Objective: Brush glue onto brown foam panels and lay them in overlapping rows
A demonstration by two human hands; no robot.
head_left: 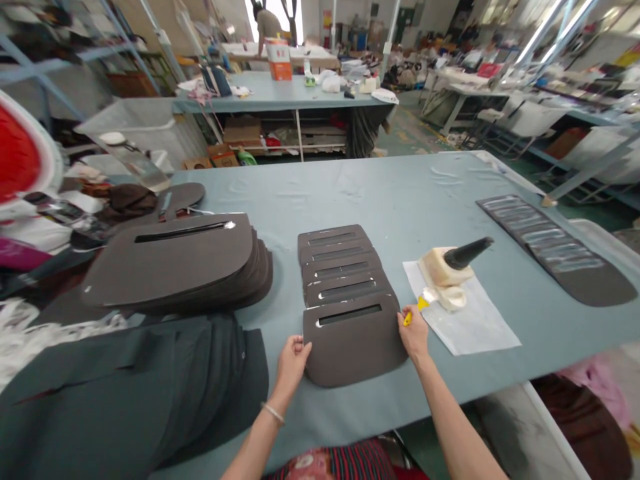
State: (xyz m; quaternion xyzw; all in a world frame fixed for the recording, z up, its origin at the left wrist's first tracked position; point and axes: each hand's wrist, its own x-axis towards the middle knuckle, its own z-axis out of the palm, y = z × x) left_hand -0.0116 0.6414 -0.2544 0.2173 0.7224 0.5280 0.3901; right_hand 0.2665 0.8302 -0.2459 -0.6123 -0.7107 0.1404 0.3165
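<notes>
A row of overlapping dark brown slotted pieces lies on the grey-blue table. The nearest piece is held at both sides. My left hand pinches its left edge. My right hand rests on its right edge with fingers closed round a small yellow-handled brush, whose tip reaches toward the glue. A cream glue pot with a black cone nozzle stands on a white sheet just right of my right hand.
A thick stack of larger brown pieces sits at the left, dark fabric in front of it. Another row of glued pieces lies at the right. Other work tables, shelves and a person stand at the back.
</notes>
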